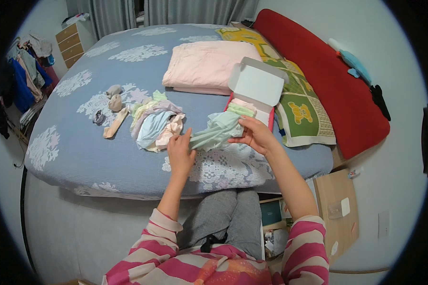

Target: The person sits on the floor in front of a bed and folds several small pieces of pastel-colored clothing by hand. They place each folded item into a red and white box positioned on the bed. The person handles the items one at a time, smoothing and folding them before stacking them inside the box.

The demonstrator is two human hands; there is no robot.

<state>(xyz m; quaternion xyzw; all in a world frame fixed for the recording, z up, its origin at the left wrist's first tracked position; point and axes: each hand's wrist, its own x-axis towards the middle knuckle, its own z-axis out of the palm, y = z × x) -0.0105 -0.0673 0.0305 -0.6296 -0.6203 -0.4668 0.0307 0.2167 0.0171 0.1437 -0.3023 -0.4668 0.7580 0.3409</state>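
Note:
A thin mint-green garment [216, 134] is stretched between my hands, just above the near side of the bed. My right hand [256, 134] pinches its right end, in front of the open box. Its left end runs between the thumb and fingers of my left hand [180, 153]. Left of that hand lies a loose heap of pastel garments [157, 123] in light blue, lilac, peach and green. The box [271, 118], pink-red outside with a raised white lid [257, 83], contains folded pink and green cloth [242, 106], partly hidden by the held garment.
Several rolled socks [114, 97] and a flat beige sock [115, 124] lie further left on the blue bed [71, 156]. Behind the box are a folded pink quilt [209, 64] and a green patterned pillow cover [297, 111]. A red headboard [328, 80] borders the right side.

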